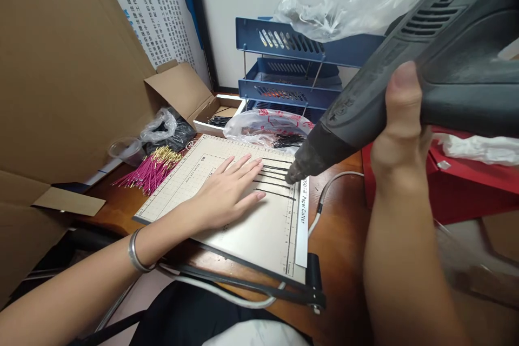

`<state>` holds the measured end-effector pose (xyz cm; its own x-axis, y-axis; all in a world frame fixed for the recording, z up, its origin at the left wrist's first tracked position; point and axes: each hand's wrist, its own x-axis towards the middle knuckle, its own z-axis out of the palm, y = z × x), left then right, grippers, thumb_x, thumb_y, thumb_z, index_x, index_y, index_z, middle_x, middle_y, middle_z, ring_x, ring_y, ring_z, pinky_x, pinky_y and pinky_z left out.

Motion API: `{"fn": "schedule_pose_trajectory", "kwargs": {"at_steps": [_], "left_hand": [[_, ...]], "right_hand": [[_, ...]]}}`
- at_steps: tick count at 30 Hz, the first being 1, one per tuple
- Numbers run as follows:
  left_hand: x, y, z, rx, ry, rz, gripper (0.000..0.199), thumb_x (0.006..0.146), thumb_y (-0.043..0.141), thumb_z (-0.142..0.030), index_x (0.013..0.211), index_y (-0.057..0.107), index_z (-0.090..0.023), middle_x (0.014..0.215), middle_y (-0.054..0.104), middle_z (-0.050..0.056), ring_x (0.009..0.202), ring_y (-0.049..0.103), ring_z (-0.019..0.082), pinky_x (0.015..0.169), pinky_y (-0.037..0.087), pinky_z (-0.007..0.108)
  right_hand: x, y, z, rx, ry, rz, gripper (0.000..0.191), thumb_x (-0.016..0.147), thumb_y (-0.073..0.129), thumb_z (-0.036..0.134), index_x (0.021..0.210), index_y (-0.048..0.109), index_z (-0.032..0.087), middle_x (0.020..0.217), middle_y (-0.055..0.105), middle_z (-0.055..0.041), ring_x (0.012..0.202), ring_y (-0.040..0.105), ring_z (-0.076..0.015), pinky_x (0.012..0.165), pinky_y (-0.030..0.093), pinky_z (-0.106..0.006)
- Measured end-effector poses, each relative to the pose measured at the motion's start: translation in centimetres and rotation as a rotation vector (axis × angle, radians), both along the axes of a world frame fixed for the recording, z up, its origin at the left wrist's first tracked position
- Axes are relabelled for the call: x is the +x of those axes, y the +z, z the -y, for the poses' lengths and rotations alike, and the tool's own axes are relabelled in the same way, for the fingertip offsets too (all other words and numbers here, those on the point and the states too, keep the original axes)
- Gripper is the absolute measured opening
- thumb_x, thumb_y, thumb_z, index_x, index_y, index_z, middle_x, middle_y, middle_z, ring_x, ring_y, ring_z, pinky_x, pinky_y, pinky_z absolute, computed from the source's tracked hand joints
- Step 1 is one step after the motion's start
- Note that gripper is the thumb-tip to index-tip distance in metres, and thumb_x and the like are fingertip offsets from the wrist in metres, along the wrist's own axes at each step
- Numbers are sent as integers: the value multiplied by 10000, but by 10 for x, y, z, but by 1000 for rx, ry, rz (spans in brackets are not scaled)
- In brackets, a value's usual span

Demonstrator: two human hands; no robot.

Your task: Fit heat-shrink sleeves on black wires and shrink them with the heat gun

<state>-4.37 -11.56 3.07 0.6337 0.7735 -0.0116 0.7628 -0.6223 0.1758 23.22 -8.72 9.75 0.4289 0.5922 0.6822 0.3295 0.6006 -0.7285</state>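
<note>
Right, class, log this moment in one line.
left hand: palm down on cutter | right hand: holding heat gun | nozzle: near black wires

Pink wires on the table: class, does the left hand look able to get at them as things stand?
Probably yes: the pink wires lie beside the paper cutter, and nothing visible stands between them and the left hand, though it would have to lift off the black wires.

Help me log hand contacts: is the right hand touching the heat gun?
Touching. The head view shows the right hand gripping the heat gun, its thumb laid against the dark housing with no gap between them.
</note>
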Motion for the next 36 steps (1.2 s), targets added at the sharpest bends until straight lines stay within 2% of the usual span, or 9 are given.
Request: {"fn": "schedule_pose_trajectory", "kwargs": {"at_steps": [6,10,13,15,18,23,27,32,36], "left_hand": [[-3,-6,-5,-81,-40,-58,738,1079,222,-643,1661,300,-195,1727,226,52,1636,154,254,1344,70,472],[-3,-4,-5,-57,-53,-25,730,1072,245,-661,1653,324,-226,1713,278,51,1632,177,253,1343,70,469],[4,-3,-11,-54,-38,-22,757,1070,255,-655,1671,266,-195,1724,231,77,1635,161,256,1342,78,486],[8,-3,-16,-55,-10,-35,770,1073,252,-642,1677,234,-167,1733,188,89,1640,134,254,1342,74,494],[9,-6,-21,-65,10,-48,759,1077,244,-629,1670,253,-157,1731,207,85,1639,135,257,1342,77,503],[2,-5,-22,-83,-23,-51,761,1070,242,-650,1668,271,-180,1719,256,79,1635,160,261,1339,79,507],[7,1,-30,-44,-26,-31,768,1068,233,-657,1672,260,-185,1729,216,96,1638,142,257,1338,30,491],[17,0,-45,-53,2,-57,771,1074,224,-627,1672,243,-141,1736,189,116,1638,142,258,1335,46,486],[13,-3,-45,-93,-14,-83,773,1070,227,-641,1664,270,-149,1730,225,102,1632,171,262,1333,56,490]], "right_hand": [[3,-3,-1,-25,-105,-11,685,870,725,599,1457,600,270,1556,566,17,1559,401,-231,1352,205,-471],[11,-3,-6,51,-46,-58,635,935,651,553,1480,572,236,1531,578,29,1535,438,-213,1330,278,-430],[11,-2,-7,47,-53,-125,672,898,683,591,1436,606,196,1541,572,-14,1498,488,-226,1322,326,-421],[8,-2,-6,37,-86,-126,708,853,734,603,1416,622,189,1554,571,-33,1497,490,-223,1335,306,-419],[4,-3,-2,40,-124,-98,713,846,761,580,1428,618,193,1566,571,-41,1513,474,-224,1346,271,-445],[0,-1,-4,55,-104,-117,715,846,749,597,1422,621,192,1601,532,-46,1516,472,-214,1331,303,-421],[-1,-1,-8,-9,-144,-200,737,810,748,645,1397,635,213,1561,574,-49,1498,496,-263,1322,315,-514],[4,-4,-7,-21,-143,-95,617,838,750,584,1335,679,226,1489,630,-7,1514,474,-259,1338,197,-523],[8,-3,-6,62,-88,-1,574,906,696,544,1408,634,274,1502,612,45,1533,445,-214,1343,206,-473]]}}
